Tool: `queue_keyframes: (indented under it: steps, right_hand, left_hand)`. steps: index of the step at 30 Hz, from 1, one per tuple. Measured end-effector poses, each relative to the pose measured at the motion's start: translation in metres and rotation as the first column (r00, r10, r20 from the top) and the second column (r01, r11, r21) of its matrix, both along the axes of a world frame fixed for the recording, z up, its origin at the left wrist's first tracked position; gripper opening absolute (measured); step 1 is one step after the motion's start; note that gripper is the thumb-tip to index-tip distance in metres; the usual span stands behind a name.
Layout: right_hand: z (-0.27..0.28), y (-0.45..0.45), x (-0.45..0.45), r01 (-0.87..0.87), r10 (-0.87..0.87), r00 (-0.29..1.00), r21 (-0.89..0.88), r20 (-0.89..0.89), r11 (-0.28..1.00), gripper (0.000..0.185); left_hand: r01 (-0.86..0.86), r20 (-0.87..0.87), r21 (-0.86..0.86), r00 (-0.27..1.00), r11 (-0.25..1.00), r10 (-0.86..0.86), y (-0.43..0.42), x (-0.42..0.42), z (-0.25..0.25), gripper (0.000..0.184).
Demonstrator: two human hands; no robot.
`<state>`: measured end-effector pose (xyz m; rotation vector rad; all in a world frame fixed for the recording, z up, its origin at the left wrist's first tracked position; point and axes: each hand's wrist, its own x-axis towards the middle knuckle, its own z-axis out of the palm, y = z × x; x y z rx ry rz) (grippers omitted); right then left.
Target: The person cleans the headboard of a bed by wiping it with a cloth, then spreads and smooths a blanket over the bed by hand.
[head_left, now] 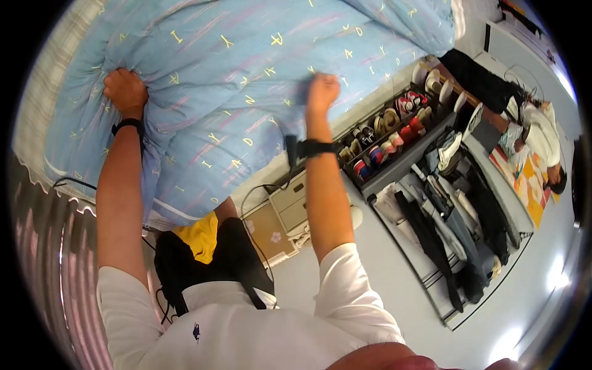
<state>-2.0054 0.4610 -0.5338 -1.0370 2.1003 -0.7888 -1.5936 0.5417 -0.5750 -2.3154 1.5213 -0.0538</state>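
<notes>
Head view, blue lettered quilt (pixel 234 74) spread over pale sheet (pixel 58 55), left hand (pixel 126 91) fisted tightly on bunched quilt fabric, right hand (pixel 324 92) blurred, curled over quilt, grip on fabric impossible to tell, shoe rack (pixel 407 153) alongside.

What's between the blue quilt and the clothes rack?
A shoe rack with shoes in it stands between the quilt and the clothes rack, with a pale strip along the quilt's edge. Head view shows it.

White short-sleeved shirt (pixel 259 330) at frame bottom, small dark chest logo (pixel 197 332). Black left wristband (pixel 127 126), black right wristband (pixel 316 148). Black legwear (pixel 237 250), yellow fabric (pixel 200 239) at front.
</notes>
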Motion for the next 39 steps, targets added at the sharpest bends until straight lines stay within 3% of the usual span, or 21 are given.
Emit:
queue_keyframes:
  steps: [1,2,3,5,6,7,9,11,14,21,25,27,29,31,32,34,37,38,39]
  right_hand:
    - [0.012,-0.019,-0.009,0.2,-0.204,0.967,0.041,0.152,0.979,0.023]
    - [0.001,-0.026,-0.025,0.194,-0.22,0.946,0.125,0.238,0.973,0.026]
    - [0.003,-0.037,-0.025,0.203,-0.223,0.94,0.101,0.26,0.974,0.026]
    - [0.002,-0.045,-0.011,0.147,-0.189,0.955,0.187,0.228,0.971,0.024]
    - [-0.028,-0.041,-0.034,0.099,-0.133,0.981,0.228,0.14,0.969,0.024]
    - [-0.029,-0.046,-0.034,0.111,-0.148,0.978,0.232,0.149,0.966,0.024]
    - [-0.022,-0.044,-0.044,-0.026,-0.02,0.985,0.262,0.169,0.965,0.025]
    - [-0.02,-0.043,-0.049,-0.022,-0.027,0.98,0.243,0.197,0.97,0.026]
    - [-0.011,-0.048,-0.046,0.021,-0.139,0.913,0.296,0.383,0.955,0.031]
    - [-0.019,-0.043,-0.046,0.03,-0.106,0.921,0.203,0.376,0.979,0.026]
    - [-0.004,-0.046,-0.044,0.029,-0.127,0.925,0.266,0.357,0.963,0.02]
    - [-0.013,-0.055,-0.053,-0.111,0.003,0.966,0.404,0.258,0.908,0.02]
    - [-0.03,-0.055,-0.057,-0.128,0.096,0.991,0.414,0.098,0.901,0.023]
    - [-0.026,-0.057,-0.05,-0.298,0.384,0.916,0.439,-0.12,0.848,0.025]
    - [-0.027,-0.056,-0.047,-0.293,0.383,0.916,0.447,-0.123,0.845,0.025]
    - [-0.036,-0.051,-0.045,-0.465,0.628,0.681,0.439,-0.378,0.769,0.035]
    - [-0.031,-0.062,-0.046,-0.5,0.696,0.654,0.521,-0.297,0.692,0.039]
    - [-0.018,-0.07,-0.043,-0.435,0.608,0.778,0.563,-0.158,0.703,0.035]
    - [-0.017,-0.069,-0.044,-0.432,0.599,0.786,0.552,-0.157,0.713,0.035]
  left_hand:
    - [-0.013,0.006,-0.005,1.0,1.0,0.013,0.005,0.0,-0.001,0.024]
    - [-0.02,-0.024,-0.021,1.0,1.0,0.019,0.009,0.001,-0.004,0.026]
    - [-0.013,-0.042,-0.046,0.999,0.999,0.011,0.003,0.003,-0.009,0.027]
    - [-0.002,0.034,-0.004,0.999,1.0,0.002,0.002,0.006,-0.019,0.029]
    - [-0.005,0.07,0.069,0.998,0.998,0.0,0.002,0.009,-0.018,0.03]
    - [0.009,0.081,0.071,0.997,0.997,-0.015,-0.001,0.01,-0.015,0.03]
    - [0.018,0.107,0.082,0.994,0.996,-0.027,-0.002,0.005,-0.009,0.033]
    - [0.028,0.097,0.103,0.995,0.994,-0.038,0.0,0.004,-0.004,0.033]
    - [0.023,0.109,0.095,0.993,0.995,-0.034,-0.002,0.012,-0.012,0.032]
    - [0.053,0.184,0.104,0.98,0.993,-0.071,0.003,0.014,-0.016,0.026]
    - [0.096,0.184,0.149,0.975,0.984,-0.123,0.005,0.014,-0.009,0.023]
    - [0.103,0.084,0.147,0.99,0.984,-0.116,0.002,0.013,-0.002,0.023]
    - [0.072,0.096,0.123,0.992,0.99,-0.084,0.002,0.014,-0.003,0.024]
    - [0.06,0.095,0.131,0.993,0.99,-0.072,0.001,0.016,-0.002,0.025]
    - [0.042,0.036,0.081,0.998,0.996,-0.045,-0.001,0.014,0.003,0.026]
    - [0.033,-0.028,0.054,0.999,0.998,-0.032,0.004,0.008,0.011,0.027]
    - [0.056,-0.111,0.089,0.993,0.994,-0.046,-0.001,0.021,0.017,0.03]
    - [0.078,-0.131,0.104,0.989,0.992,-0.065,0.0,0.022,0.019,0.03]
    - [0.095,-0.15,0.109,0.986,0.989,-0.078,-0.003,0.021,0.021,0.029]
